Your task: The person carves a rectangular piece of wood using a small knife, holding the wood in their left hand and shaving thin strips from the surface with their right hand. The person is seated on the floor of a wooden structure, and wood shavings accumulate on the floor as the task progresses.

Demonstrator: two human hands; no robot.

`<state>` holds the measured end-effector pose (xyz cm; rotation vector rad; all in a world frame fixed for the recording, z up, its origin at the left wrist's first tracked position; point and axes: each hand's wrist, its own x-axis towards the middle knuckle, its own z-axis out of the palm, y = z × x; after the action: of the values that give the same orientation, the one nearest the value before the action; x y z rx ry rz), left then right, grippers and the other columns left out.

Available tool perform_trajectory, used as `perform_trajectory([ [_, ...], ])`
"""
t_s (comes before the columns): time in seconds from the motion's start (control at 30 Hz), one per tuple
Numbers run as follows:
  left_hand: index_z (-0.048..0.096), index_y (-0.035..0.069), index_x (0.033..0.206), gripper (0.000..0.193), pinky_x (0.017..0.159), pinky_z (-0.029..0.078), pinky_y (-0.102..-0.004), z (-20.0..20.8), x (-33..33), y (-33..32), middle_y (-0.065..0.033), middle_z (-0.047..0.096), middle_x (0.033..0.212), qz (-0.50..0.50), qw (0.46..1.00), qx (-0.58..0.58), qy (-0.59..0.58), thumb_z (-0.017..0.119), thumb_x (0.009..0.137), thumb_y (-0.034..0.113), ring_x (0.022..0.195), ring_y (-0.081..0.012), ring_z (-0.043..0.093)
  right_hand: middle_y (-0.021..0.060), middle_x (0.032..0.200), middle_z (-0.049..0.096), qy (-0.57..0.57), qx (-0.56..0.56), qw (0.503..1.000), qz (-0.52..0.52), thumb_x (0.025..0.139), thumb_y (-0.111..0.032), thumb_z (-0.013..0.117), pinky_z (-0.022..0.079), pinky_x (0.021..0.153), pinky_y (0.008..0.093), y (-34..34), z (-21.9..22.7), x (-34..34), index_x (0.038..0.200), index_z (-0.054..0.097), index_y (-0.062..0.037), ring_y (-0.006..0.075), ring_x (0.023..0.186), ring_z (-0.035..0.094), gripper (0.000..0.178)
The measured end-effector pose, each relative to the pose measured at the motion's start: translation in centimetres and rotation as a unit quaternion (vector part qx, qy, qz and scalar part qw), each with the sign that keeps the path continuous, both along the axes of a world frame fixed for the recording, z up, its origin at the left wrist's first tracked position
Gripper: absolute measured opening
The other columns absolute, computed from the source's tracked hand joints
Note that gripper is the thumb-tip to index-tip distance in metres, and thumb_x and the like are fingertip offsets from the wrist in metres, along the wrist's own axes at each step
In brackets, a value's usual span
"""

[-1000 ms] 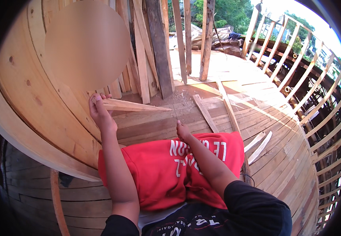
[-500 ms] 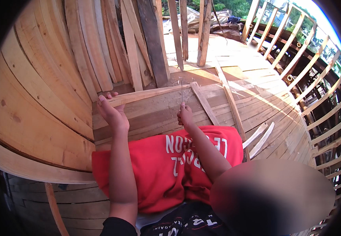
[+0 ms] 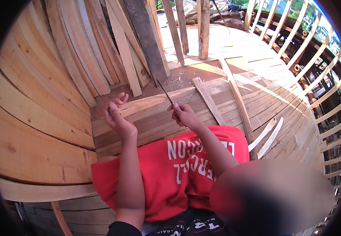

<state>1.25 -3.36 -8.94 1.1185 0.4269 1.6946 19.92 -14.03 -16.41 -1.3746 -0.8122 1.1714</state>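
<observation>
At the left, my left hand (image 3: 120, 120) is closed around the near end of a pale wooden strip (image 3: 154, 100), fingers curled over it. That strip slants away to the right, just above the plank floor (image 3: 151, 118). My right hand (image 3: 184, 115) grips a thin, dark, knife-like blade (image 3: 165, 92), whose handle is hidden in the fist. The blade points up and left, and in the picture it crosses the strip; whether they touch, I cannot tell. Red cloth (image 3: 158, 169) with white lettering covers my lap under both forearms.
Tall boards (image 3: 80, 47) lean upright at the back left beside a curved plank wall (image 3: 41, 118). Wood shavings (image 3: 178, 80) lie beyond the blade. A short board (image 3: 209, 101), a long batten (image 3: 235, 94) and two pale curved pieces (image 3: 270, 137) rest rightward. A slatted railing (image 3: 316, 94) borders the right.
The blade has tilted from nearly upright to leaning left, with my right hand turned. My left hand has shifted slightly right and toward me. The whole view has also shifted.
</observation>
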Motion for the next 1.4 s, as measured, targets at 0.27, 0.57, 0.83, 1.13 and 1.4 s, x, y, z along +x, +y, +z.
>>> perform_trajectory([
  [0.27,0.035,0.017,0.072,0.025,0.063,0.036,-0.0295,0.5,1.8,-0.2,0.0015,0.037,0.060,-0.121,0.979,-0.017,-0.165,0.042,0.094,0.027,0.058,-0.0118,0.038,0.0251,0.068,0.061,-0.302,-0.136,0.931,-0.155,0.101,-0.051,0.027,0.048,0.067,0.0490,1.7,-2.7,1.6,0.072,0.062,0.0052,0.0405,0.064,0.061,0.073],
  [0.57,0.035,0.017,0.071,0.025,0.062,0.035,-0.0288,1.9,2.1,-0.7,0.0022,0.036,0.058,-0.126,0.982,0.017,-0.138,0.036,0.095,0.025,0.055,-0.0111,0.036,0.0327,0.071,0.060,-0.369,-0.106,0.908,-0.167,0.097,-0.029,0.033,0.048,0.076,0.0569,1.6,1.4,-1.6,0.065,0.063,0.0061,0.0510,0.073,0.061,0.057],
  [0.83,0.033,0.018,0.070,0.023,0.061,0.036,-0.0284,2.1,1.4,-0.6,0.0015,0.034,0.058,-0.048,0.987,-0.051,-0.142,0.039,0.092,0.025,0.054,-0.0115,0.035,0.0238,0.054,0.057,-0.454,-0.071,0.862,-0.213,0.096,-0.027,0.037,0.050,0.056,0.0524,2.3,0.2,-2.2,0.055,0.060,0.0001,0.0438,0.052,0.059,0.054],
  [1.13,0.032,0.018,0.066,0.024,0.061,0.035,-0.0286,1.2,0.7,1.0,0.0011,0.034,0.059,-0.015,0.985,-0.098,-0.140,0.040,0.088,0.024,0.054,-0.0130,0.034,0.0192,0.052,0.054,-0.454,-0.048,0.875,-0.165,0.099,-0.034,0.039,0.047,0.054,0.0533,2.1,2.0,-4.4,0.060,0.059,-0.0044,0.0420,0.051,0.057,0.052],
  [1.4,0.032,0.017,0.069,0.023,0.058,0.035,-0.0279,0.9,1.0,1.1,0.0014,0.032,0.058,-0.021,0.984,-0.083,-0.156,0.039,0.090,0.025,0.053,-0.0121,0.033,0.0251,0.062,0.056,-0.383,-0.011,0.922,-0.054,0.100,-0.036,0.044,0.044,0.059,0.0525,2.2,-0.1,-0.9,0.071,0.057,0.0020,0.0445,0.065,0.059,0.050],
])
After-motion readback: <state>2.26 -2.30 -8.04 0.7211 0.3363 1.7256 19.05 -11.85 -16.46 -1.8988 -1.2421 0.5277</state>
